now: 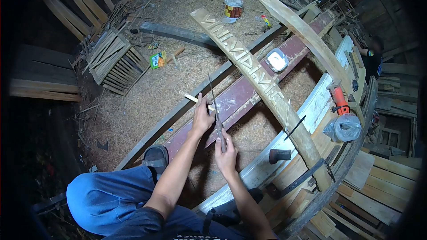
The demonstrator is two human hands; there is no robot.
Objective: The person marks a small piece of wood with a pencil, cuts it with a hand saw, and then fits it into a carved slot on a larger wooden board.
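My left hand (pixel 202 119) is closed on a thin, pale wood strip (pixel 191 98), which juts out to the left past the fingers. In my right hand (pixel 226 152) is the handle of a long, narrow-bladed knife (pixel 212 93), its blade pointing away from me. The blade runs close beside my left fingers and overlaps the strip's right end in this view. Both hands are above a maroon plank (pixel 229 103). To their right, a long wooden board (pixel 245 62) with raised letters lies slantwise across the planks.
A white tub (pixel 276 61) sits on the maroon plank. At right are an orange power tool (pixel 340 100), a plastic bag (pixel 347 129) and a dark hammer head (pixel 279 155). A paint can (pixel 233 9) and slatted crate (pixel 118 64) stand on the shavings. Another person (pixel 374 60) is at far right.
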